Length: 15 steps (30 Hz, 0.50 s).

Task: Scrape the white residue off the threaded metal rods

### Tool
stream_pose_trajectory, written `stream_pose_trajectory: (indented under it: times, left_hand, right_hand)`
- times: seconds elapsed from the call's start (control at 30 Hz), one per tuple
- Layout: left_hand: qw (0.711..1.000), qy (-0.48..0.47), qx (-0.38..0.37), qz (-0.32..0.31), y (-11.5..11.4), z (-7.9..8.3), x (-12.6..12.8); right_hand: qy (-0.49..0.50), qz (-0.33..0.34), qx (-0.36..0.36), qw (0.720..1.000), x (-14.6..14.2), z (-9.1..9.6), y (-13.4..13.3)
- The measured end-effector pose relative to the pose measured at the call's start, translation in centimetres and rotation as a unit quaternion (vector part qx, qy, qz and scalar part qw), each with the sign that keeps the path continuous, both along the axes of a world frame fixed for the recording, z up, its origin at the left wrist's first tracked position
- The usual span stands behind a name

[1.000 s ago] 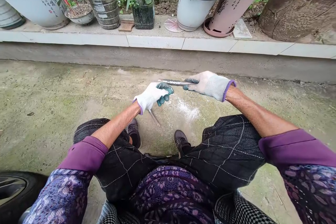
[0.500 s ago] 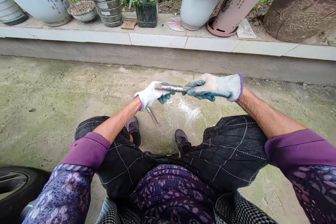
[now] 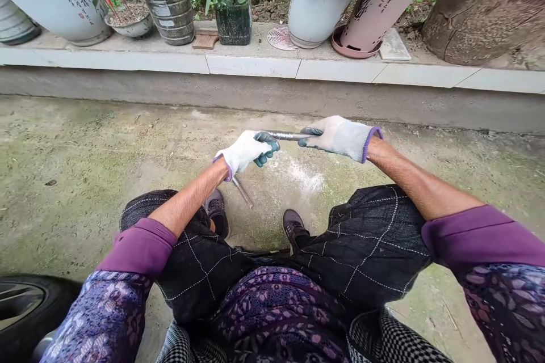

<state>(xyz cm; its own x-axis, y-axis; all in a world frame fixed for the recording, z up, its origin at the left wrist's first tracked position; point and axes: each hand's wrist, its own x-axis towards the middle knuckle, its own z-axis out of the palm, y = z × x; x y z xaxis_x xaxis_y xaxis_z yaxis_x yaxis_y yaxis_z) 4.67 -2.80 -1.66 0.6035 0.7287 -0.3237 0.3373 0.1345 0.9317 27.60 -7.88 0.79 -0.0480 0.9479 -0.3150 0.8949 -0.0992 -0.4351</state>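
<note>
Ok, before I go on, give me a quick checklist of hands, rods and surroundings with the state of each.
1. Right hand gripping the upper rod: ok, fingers closed around its end.
2. Silvery winding in place on that rod: ok, visible between the hands.
3. Left hand gripping the winding: cannot tell, its curled fingers hide any contact.
4. Lower rod held firmly: cannot tell, its top disappears beneath the left hand.
5. Gloves on: ok, both hands covered.
6. Hands clear of the tiled ledge: ok, both are apart from it.
</note>
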Motion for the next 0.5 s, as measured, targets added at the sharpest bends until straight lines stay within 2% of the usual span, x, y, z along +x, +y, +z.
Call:
stream_pose_trajectory:
  times: [0.1, 0.2, 0.33, 0.43, 0.5]
  left_hand:
    - [0.999, -0.024, -0.044, 0.01, 0.0, -0.1, -0.1]
    - [0.998, -0.027, -0.063, 0.008, 0.2, -0.4, -0.1]
    - [0.999, -0.031, -0.041, -0.012, 0.6, -0.9, -0.4]
    - [0.996, -0.051, -0.011, -0.066, 0.9, -0.8, -0.8]
    - [0.995, -0.03, 0.013, -0.097, 1.1, -0.4, -1.0]
  right_hand:
    - [0.03, -0.052, 0.016, 0.998, -0.6, 1.3, -0.7]
    - [0.13, -0.084, -0.015, 0.988, -1.4, 2.6, -1.6]
    - [0.216, -0.044, -0.09, 0.971, -1.8, 3.1, -2.2]
    - [0.233, -0.002, -0.166, 0.958, -1.0, 2.7, -2.0]
    - [0.229, 0.028, -0.205, 0.951, -0.4, 2.3, -1.8]
